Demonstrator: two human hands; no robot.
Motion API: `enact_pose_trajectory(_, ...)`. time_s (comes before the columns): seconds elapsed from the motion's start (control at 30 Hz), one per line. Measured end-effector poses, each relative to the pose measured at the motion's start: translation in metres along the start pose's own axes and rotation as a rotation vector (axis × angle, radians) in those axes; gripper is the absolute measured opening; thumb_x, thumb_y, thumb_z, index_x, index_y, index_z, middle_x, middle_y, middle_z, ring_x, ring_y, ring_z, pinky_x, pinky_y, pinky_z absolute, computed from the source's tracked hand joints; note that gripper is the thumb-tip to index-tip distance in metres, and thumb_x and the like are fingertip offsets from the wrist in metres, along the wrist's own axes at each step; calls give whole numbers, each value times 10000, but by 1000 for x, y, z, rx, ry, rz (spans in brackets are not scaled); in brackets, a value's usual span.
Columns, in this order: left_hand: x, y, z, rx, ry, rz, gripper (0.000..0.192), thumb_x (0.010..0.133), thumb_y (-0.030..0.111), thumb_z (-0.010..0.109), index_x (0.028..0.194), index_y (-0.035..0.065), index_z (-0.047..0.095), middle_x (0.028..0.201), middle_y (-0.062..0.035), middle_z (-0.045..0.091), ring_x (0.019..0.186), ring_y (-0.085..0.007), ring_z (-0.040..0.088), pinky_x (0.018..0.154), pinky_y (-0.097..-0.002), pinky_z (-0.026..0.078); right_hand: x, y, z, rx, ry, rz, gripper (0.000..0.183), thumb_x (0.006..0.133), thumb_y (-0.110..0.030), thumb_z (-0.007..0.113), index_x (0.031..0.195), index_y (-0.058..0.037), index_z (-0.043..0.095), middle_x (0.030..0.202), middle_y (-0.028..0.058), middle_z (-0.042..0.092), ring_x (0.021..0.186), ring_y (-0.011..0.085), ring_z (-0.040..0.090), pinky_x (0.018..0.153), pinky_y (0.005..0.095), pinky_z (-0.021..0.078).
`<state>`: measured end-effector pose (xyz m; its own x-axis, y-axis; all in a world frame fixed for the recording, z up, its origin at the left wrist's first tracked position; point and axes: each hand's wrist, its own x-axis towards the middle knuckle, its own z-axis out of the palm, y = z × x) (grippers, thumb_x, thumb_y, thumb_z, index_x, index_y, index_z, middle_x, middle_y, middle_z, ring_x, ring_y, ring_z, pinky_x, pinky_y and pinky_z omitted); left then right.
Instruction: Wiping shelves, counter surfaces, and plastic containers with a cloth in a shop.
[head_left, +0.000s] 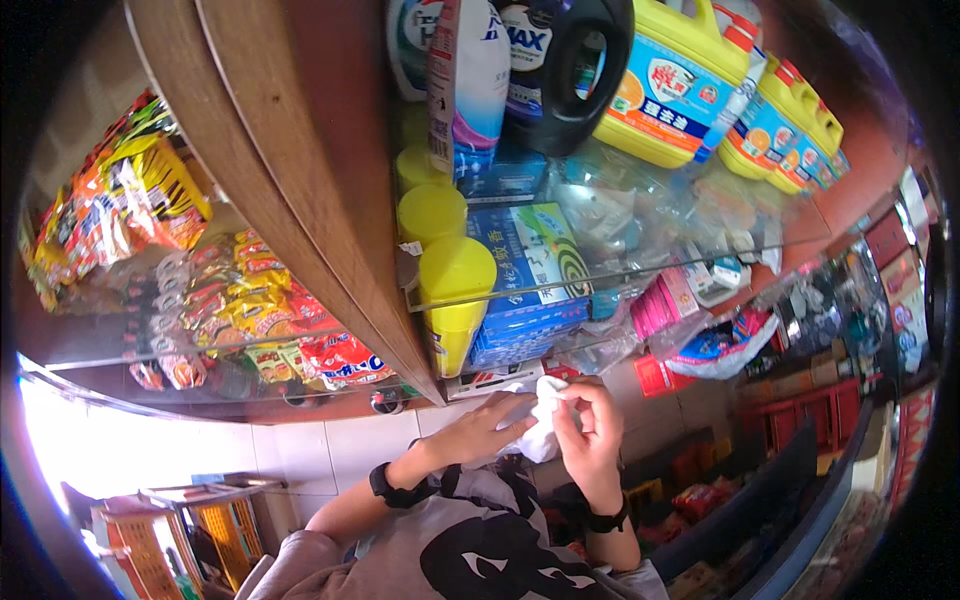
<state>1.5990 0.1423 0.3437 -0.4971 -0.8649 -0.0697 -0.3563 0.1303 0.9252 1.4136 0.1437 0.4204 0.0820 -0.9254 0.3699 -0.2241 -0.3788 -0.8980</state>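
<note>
Both hands meet in front of my shirt, close to the edge of the glass shelf. My right hand (589, 431) pinches a white cloth (541, 431) between thumb and fingers. My left hand (480, 427) lies against the cloth's other side with fingers extended; whether it grips the cloth is not plain. Beyond the hands, yellow cylindrical containers (456, 277) and a stack of blue mosquito coil boxes (517, 315) stand on the lower shelf.
Yellow detergent jugs (667, 82), a black-handled detergent bottle (577, 75) and a white-blue bottle (469, 90) stand on the glass shelf (637, 270). Wooden uprights (277, 172) divide it from snack packets (262, 300). Pink boxes (660, 307) lie right; orange crates (225, 532) stand lower left.
</note>
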Motion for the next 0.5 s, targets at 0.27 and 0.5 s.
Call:
enact_pose_trajectory(0.27,-11,81,-15,253,345,135,530,904,272,724,1370,97,543,1354,-175,511,1145,-372,603,931,-433,527,38,-30,-47,137,-152,-141,162,916,65,646,1062,12,600,1097,134,633,920,143,618,779,259,495)
enact_pose_trajectory(0.5,-14,55,-6,101,198,128,636,906,291,727,1439,93,442,1298,-171,503,1061,-362,636,891,-430,531,62,-40,-46,297,-84,-211,165,912,58,673,1046,2,596,1121,130,631,912,85,578,742,216,453)
